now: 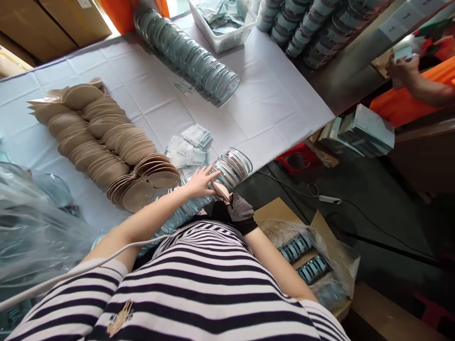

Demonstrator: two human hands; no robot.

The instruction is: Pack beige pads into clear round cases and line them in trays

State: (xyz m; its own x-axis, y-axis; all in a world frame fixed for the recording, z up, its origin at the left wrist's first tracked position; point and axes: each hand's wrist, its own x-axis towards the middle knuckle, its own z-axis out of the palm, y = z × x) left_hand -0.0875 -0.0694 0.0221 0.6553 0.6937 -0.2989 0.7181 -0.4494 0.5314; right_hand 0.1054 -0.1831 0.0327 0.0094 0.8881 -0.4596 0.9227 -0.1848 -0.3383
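Your left hand [203, 182] lies flat with fingers spread on a row of clear round lids [227, 170], which sits right at the near edge of the white-covered table [277, 104]. The row's long axis runs from your body up and to the right, its open end facing the table's corner. Your right hand [237, 212] (in a dark mesh glove) meets the row from below the edge; whether it pinches anything I cannot tell. Just left of the row lie the tan discs [106, 142] in overlapping piles, and small paper packets [190, 147] sit just beyond your fingers. Bare cloth opens between these and the longer lid stack [192, 59] farther back.
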